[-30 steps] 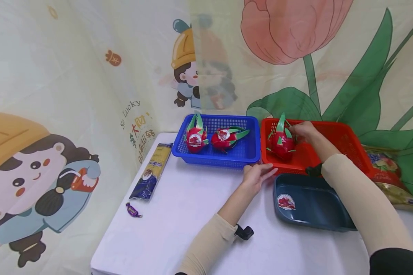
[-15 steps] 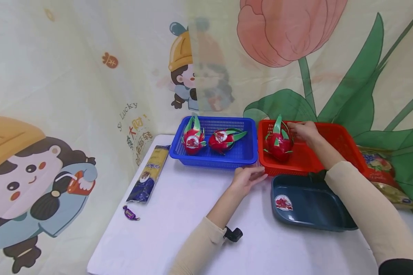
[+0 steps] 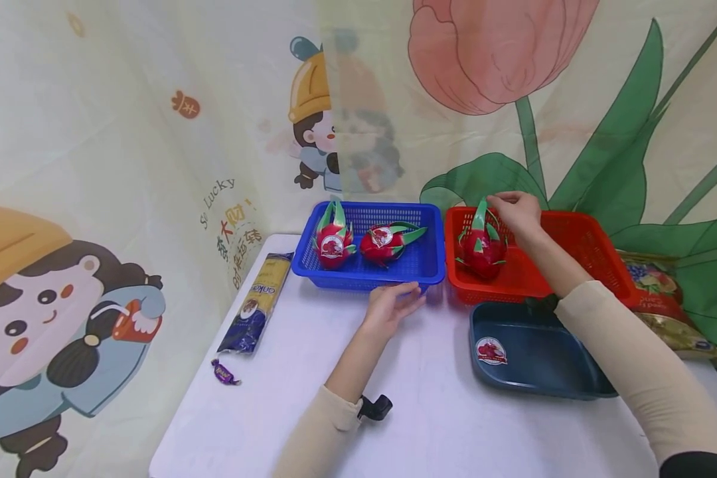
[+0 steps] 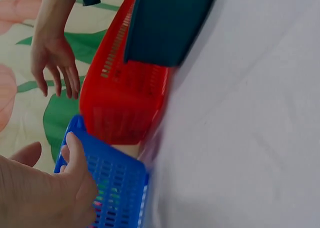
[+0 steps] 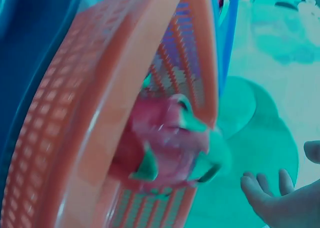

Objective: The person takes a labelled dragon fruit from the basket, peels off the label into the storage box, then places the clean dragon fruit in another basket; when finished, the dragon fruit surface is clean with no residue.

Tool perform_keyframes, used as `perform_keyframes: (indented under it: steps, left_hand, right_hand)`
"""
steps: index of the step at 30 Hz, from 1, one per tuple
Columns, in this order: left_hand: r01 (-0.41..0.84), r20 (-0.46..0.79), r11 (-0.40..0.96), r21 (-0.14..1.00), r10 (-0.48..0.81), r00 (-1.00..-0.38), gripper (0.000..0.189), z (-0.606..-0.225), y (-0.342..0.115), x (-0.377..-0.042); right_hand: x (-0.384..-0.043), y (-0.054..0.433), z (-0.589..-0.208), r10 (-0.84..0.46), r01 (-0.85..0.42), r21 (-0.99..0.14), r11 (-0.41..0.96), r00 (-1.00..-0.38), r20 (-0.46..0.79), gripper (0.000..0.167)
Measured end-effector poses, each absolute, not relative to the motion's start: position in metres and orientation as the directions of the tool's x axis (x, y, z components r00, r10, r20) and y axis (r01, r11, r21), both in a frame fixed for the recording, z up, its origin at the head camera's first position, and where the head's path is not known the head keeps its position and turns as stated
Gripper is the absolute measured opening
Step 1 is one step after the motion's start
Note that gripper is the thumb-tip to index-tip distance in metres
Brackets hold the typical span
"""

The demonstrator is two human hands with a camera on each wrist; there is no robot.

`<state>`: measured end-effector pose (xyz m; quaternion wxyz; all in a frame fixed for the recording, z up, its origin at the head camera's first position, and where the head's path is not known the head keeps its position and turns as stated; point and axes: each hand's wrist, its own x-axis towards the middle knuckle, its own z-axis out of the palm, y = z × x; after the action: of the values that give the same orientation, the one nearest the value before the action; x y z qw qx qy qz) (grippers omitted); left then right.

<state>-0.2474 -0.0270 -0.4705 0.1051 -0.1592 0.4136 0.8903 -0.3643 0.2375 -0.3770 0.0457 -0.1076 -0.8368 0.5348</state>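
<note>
A dragon fruit [image 3: 484,255] with green leaves stands in the red basket [image 3: 534,272], its leaf tip close to my right hand [image 3: 521,216]. That hand is above the basket's back part, and in the right wrist view its loosely spread fingers are apart from the dragon fruit [image 5: 160,143]. My left hand [image 3: 388,311] is at the front of the blue basket [image 3: 358,282], fingers relaxed and fingertips right at the rim. Two more dragon fruits lie in the blue basket: one with leaves up [image 3: 332,247], one on its side [image 3: 382,244], both with round stickers.
A dark blue-grey tub [image 3: 544,358] with a sticker stands before the red basket. At the table's left lie a gold-and-blue packet [image 3: 257,305] and a purple wrapped candy [image 3: 224,373]. A red-and-gold bag [image 3: 660,305] is at the right. Printed curtains hang behind.
My right hand has drawn away from beside the dragon fruit in the red basket and risen. My left hand has moved left, from the red basket's front corner to the blue basket's front.
</note>
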Motion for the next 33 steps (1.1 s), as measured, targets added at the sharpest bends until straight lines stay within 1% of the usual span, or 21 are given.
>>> perform_keyframes:
  steps: [3, 5, 9, 12, 17, 22, 26, 29, 33]
  left_hand:
    - [-0.311, -0.387, -0.652, 0.692, 0.030, -0.922, 0.014, -0.467, -0.040, -0.249]
    - [-0.308, -0.399, -0.662, 0.683, 0.014, -0.917, 0.018, -0.465, -0.049, -0.249]
    - [-0.294, -0.419, -0.683, 0.669, -0.020, -0.908, 0.049, -0.462, -0.066, -0.251]
    - [-0.282, -0.430, -0.698, 0.658, -0.041, -0.902, 0.063, -0.460, -0.077, -0.253]
    - [-0.244, -0.455, -0.735, 0.632, -0.097, -0.885, 0.063, -0.460, -0.091, -0.258]
    - [-0.193, -0.467, -0.769, 0.609, -0.152, -0.871, 0.066, -0.463, -0.103, -0.263]
    - [-0.143, -0.466, -0.794, 0.591, -0.192, -0.864, 0.069, -0.465, -0.114, -0.266]
    - [-0.114, -0.465, -0.795, 0.596, -0.226, -0.856, 0.070, -0.465, -0.121, -0.265]
    - [-0.100, -0.468, -0.795, 0.598, -0.245, -0.849, 0.069, -0.467, -0.129, -0.265]
  right_hand:
    - [-0.362, 0.225, -0.372, 0.189, 0.101, -0.928, 0.360, -0.981, -0.034, 0.065]
    - [-0.362, 0.218, -0.370, 0.151, 0.084, -0.943, 0.323, -0.988, -0.036, 0.065]
    - [-0.365, 0.199, -0.367, 0.082, 0.067, -0.972, 0.226, -0.995, -0.050, 0.062]
    - [-0.367, 0.185, -0.367, 0.038, 0.082, -0.982, 0.168, -0.996, -0.077, 0.057]
    - [-0.375, 0.162, -0.373, -0.052, 0.147, -0.982, 0.116, -0.987, -0.154, 0.056]
    - [-0.384, 0.143, -0.385, -0.108, 0.260, -0.965, 0.039, -0.959, -0.263, 0.071]
    - [-0.390, 0.131, -0.394, -0.117, 0.354, -0.935, 0.030, -0.927, -0.355, 0.080]
    - [-0.392, 0.123, -0.398, -0.098, 0.400, -0.916, 0.019, -0.911, -0.400, 0.084]
    - [-0.393, 0.111, -0.400, -0.088, 0.459, -0.888, 0.001, -0.885, -0.458, 0.094]
